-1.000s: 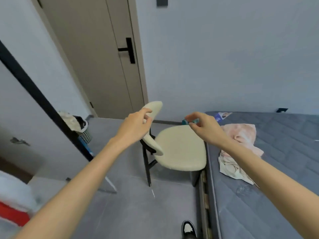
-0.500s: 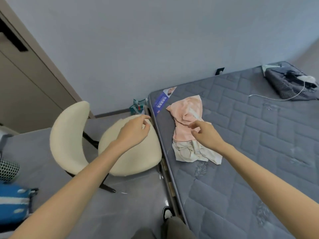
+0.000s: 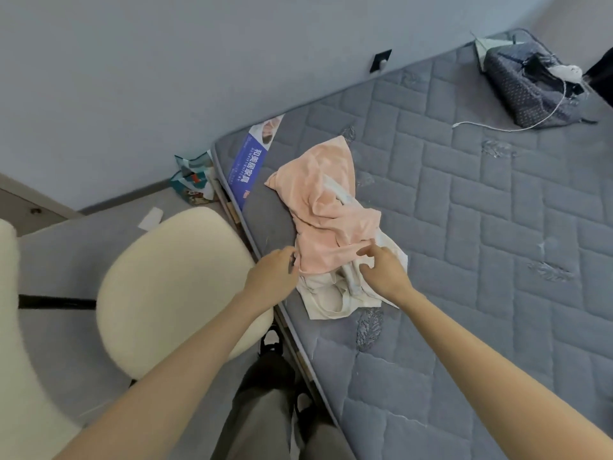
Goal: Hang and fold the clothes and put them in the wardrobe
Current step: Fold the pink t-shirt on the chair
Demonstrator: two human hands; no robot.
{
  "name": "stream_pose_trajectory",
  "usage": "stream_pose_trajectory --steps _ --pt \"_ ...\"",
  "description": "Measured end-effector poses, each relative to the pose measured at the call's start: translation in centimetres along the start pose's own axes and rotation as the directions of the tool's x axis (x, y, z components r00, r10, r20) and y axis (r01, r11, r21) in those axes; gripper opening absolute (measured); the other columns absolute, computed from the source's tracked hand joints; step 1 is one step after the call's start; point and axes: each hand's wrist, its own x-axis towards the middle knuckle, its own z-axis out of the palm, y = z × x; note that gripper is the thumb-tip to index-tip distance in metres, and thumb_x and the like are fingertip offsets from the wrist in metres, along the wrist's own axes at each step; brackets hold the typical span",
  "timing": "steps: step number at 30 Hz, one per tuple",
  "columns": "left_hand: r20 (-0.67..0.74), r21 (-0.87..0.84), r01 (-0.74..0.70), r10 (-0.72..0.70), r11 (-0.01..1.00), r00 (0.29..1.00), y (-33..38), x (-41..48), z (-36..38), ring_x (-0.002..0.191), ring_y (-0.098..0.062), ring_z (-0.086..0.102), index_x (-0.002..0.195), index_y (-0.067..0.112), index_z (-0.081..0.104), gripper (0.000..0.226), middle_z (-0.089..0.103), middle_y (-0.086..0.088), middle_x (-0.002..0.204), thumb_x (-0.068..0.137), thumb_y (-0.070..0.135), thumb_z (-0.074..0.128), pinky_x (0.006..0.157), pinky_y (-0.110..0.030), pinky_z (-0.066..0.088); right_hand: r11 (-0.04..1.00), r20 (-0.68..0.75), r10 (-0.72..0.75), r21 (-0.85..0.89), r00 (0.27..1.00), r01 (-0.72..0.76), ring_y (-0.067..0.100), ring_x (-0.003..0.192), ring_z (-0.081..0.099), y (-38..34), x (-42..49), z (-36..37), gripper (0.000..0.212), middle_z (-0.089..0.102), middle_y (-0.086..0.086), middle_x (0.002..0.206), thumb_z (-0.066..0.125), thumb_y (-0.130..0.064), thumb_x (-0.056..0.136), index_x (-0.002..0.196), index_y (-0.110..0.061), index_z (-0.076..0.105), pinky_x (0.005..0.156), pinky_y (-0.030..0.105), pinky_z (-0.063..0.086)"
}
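A crumpled pink garment [image 3: 326, 210] lies on the grey quilted mattress [image 3: 464, 244] near its left edge, on top of a cream-white garment [image 3: 331, 295] that sticks out below it. My left hand [image 3: 272, 277] reaches to the pink garment's lower left corner, and its straight fingertips touch the hem. My right hand [image 3: 384, 273] hovers over the cream garment at the pink hem's right end, with thumb and forefinger spread apart. Neither hand grips any cloth.
A cream upholstered chair [image 3: 172, 287] stands against the mattress edge on my left. A teal bag [image 3: 192, 180] and a paper scrap [image 3: 151, 219] lie on the floor by the wall. A dark bundle [image 3: 527, 84] with a white cable [image 3: 507, 127] sits at the mattress's far corner.
My view has swung right from the door and chair to the mattress. Both hands have moved in over the clothes pile, the left one from above the chair seat to the pink hem.
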Motion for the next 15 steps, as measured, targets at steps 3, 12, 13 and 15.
stream_pose_trajectory --steps 3,12,13,15 --pt "0.134 0.018 -0.078 0.075 0.997 0.988 -1.5 5.1 3.3 0.109 -0.022 0.053 0.139 0.016 0.041 0.045 0.054 -0.007 0.127 0.095 0.024 0.046 0.086 -0.034 0.047 0.992 0.012 0.115 0.051 0.993 -0.115 0.023 0.114 0.051 1.2 3.5 2.5 0.034 0.048 0.01 0.134 0.05 -0.014 0.093 0.127 -0.014 0.052 0.08 0.023 0.033" --pt "0.26 0.363 -0.209 0.116 0.908 0.959 -5.7 13.5 12.2 0.121 -0.024 0.038 0.136 0.018 0.038 0.055 0.037 -0.004 0.134 0.086 0.028 0.06 0.093 -0.035 0.035 0.967 -0.027 0.218 0.14 0.976 -0.212 0.019 0.095 0.059 5.3 8.8 8.1 0.03 0.049 0.007 0.128 0.05 -0.018 0.094 0.123 -0.022 0.055 0.069 0.02 0.033" --pt "0.224 0.394 -0.226 0.145 0.891 0.964 -6.2 13.7 12.6 0.12 -0.022 0.038 0.133 0.018 0.04 0.051 0.039 -0.002 0.132 0.088 0.031 0.06 0.093 -0.033 0.033 0.967 -0.033 0.219 0.141 0.975 -0.212 0.018 0.09 0.059 5.6 9.0 8.5 0.03 0.048 0.007 0.128 0.05 -0.018 0.094 0.123 -0.021 0.055 0.064 0.016 0.034" --pt "0.178 0.418 -0.262 0.205 0.87 0.963 -6.8 13.9 12.8 0.117 -0.02 0.04 0.125 0.019 0.048 0.034 0.043 0.001 0.127 0.094 0.032 0.053 0.092 -0.031 0.03 0.966 -0.034 0.221 0.149 0.975 -0.214 0.018 0.088 0.058 5.7 9.0 9.0 0.03 0.046 0.007 0.129 0.049 -0.016 0.094 0.124 -0.02 0.055 0.061 0.007 0.036"
